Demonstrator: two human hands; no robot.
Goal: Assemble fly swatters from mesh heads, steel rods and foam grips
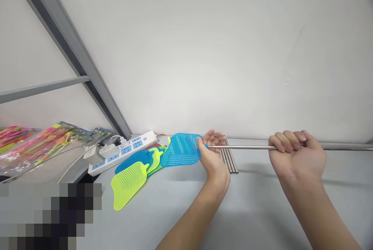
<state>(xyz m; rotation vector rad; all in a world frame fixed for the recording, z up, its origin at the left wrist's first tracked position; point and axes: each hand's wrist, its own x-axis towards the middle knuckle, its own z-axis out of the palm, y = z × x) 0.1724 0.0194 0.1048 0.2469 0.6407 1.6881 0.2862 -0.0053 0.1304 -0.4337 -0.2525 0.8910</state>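
Note:
A blue fly swatter (183,150) with a long metal rod (244,147) is held up level above the table. My left hand (214,157) supports it at the neck, the thumb against the base of the mesh head and the fingers loosely curled behind. Farther along the rod, my right hand (294,149) is wrapped round it in a fist, and the rod runs out of view at the right. Beneath and left of the blue head lie a yellow-green swatter head (129,184), another blue one (132,161) and some green ones, overlapping. Several metal rods (230,160) lie behind my left hand.
A white power strip (151,138) with plugs and cables stands against the wall at the left. Beyond it lie colourful items in clear plastic bags (49,141). A grey metal frame (84,59) rises at the left, and a pale wall (221,48) bounds the table's back.

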